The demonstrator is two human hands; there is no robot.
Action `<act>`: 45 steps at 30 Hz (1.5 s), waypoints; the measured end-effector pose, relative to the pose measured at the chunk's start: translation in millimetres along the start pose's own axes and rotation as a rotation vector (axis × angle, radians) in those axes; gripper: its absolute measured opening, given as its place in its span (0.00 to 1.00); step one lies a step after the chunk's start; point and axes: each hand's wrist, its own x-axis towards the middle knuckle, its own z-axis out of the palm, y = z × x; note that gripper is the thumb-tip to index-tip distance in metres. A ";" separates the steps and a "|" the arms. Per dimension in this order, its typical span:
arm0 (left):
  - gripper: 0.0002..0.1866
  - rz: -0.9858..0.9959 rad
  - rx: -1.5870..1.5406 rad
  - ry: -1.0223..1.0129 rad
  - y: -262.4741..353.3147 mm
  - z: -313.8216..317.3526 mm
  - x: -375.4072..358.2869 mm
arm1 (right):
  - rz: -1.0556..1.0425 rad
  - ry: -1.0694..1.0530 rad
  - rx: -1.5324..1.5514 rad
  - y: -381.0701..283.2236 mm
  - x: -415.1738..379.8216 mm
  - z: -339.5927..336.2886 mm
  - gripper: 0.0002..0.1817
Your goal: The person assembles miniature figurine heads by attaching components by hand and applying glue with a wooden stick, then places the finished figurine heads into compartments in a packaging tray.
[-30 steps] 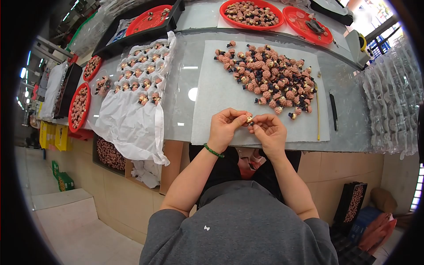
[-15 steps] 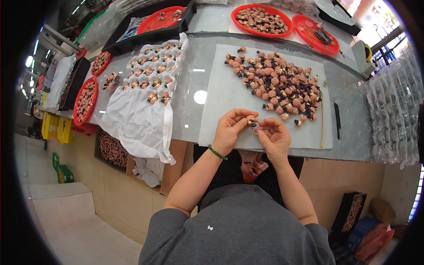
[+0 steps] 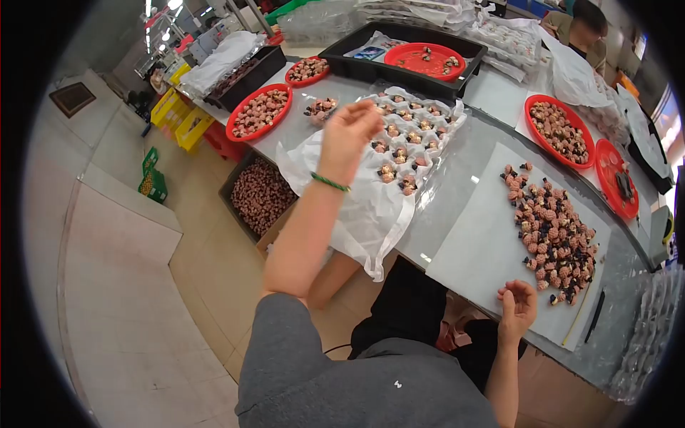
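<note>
My left hand [image 3: 348, 143], with a green bracelet at the wrist, is raised over the left edge of a white-lined tray [image 3: 385, 207] holding rows of small pink-and-cream figures [image 3: 386, 172]. Its fingers are bent together and slightly blurred; whatever they hold is hidden. Low over the front edge of a white sheet [image 3: 467, 246] is my right hand [image 3: 516, 311]. Its fingers curl loosely, apart from the thumb, and nothing shows between them. A heap of pink knobbly pieces with dark parts [image 3: 553, 232] lies on that sheet, beyond the right hand.
Red plates of pieces stand at left [image 3: 260, 113] and far right [image 3: 560, 132]. A black tray [image 3: 357, 64] holds another red plate. A black pen [image 3: 595, 316] and a yellow stick [image 3: 576, 317] lie on the right. Another person [image 3: 581, 36] is across the table.
My left hand has left the right hand and moved left, over the lined tray. The small figure between both hands is no longer visible there. The view has swung left.
</note>
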 end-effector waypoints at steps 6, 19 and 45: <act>0.11 0.195 0.588 0.490 -9.7 -140.6 135.4 | 0.029 -0.026 -0.019 -4.7 2.2 2.6 0.13; 0.16 0.250 1.792 0.002 -45.9 -172.0 128.6 | 0.046 -0.034 -0.018 -3.8 1.4 1.0 0.13; 0.13 0.792 1.242 -0.787 -14.2 100.5 -78.1 | -0.392 -0.036 -0.380 -14.3 -7.9 2.6 0.12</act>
